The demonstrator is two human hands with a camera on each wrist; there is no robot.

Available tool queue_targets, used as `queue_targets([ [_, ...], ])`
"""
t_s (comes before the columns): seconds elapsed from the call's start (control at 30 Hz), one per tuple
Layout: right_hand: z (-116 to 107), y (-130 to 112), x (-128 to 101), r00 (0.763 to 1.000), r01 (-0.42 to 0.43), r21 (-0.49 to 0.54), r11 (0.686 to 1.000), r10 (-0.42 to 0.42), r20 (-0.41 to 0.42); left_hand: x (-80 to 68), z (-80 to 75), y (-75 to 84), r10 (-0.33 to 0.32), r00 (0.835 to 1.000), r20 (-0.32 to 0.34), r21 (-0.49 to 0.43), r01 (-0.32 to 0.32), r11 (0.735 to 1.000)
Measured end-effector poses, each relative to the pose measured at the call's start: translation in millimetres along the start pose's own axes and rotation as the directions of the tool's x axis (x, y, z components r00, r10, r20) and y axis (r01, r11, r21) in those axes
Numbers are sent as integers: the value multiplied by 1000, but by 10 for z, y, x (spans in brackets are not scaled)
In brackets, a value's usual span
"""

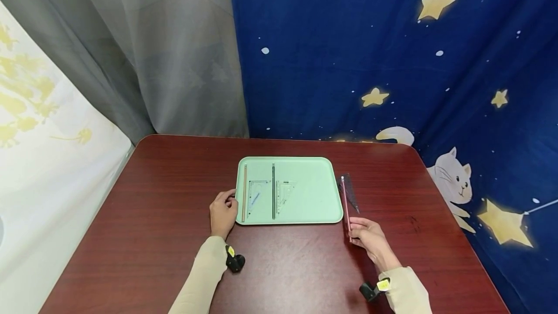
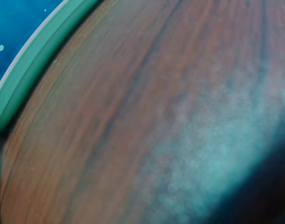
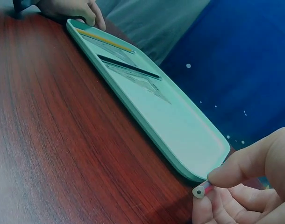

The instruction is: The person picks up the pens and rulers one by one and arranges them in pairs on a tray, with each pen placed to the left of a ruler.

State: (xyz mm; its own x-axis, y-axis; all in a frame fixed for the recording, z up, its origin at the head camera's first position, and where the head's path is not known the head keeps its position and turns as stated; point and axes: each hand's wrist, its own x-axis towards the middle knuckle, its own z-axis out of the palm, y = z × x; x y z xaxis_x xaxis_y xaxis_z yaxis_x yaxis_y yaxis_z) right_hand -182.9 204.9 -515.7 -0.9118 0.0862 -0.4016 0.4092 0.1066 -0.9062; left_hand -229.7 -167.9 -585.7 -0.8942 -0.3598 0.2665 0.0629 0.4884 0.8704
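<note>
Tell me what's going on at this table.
A person sits at a dark wooden table with a green tray in front. The left hand rests against the tray's left edge. The right hand pinches the near end of a red pencil lying just right of the tray, beside a dark set square. On the tray lie two pencils and two clear set squares.

My dark red wooden table (image 1: 174, 217) carries a mint-green tray (image 1: 314, 193) at its middle; just right of the tray, a red pencil (image 1: 346, 202) and a dark set square (image 1: 350, 192) lie on the wood.
</note>
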Motion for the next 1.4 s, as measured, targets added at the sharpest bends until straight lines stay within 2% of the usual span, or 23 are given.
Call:
queue_targets([
  [0.43, 189, 4, 7, 1000, 13, 30, 999, -13, -2, -7, -5, 20, 23, 999, -27, -10, -23, 1000],
  [0.67, 270, -5, 25, 1000, 21, 36, 999, -20, -5, -9, -1, 8, -2, 1000, 5, -24, 2, 1000],
  [0.93, 331, -54, 29, 1000, 15, 38, 999, -15, -5, -7, -20, 15, -21, 1000, 14, -31, 22, 999],
  [1.4, 458, -112, 125, 999, 29, 35, 999, -29, 25, -25, -23, 40, -7, 1000, 11, -11, 7, 1000],
])
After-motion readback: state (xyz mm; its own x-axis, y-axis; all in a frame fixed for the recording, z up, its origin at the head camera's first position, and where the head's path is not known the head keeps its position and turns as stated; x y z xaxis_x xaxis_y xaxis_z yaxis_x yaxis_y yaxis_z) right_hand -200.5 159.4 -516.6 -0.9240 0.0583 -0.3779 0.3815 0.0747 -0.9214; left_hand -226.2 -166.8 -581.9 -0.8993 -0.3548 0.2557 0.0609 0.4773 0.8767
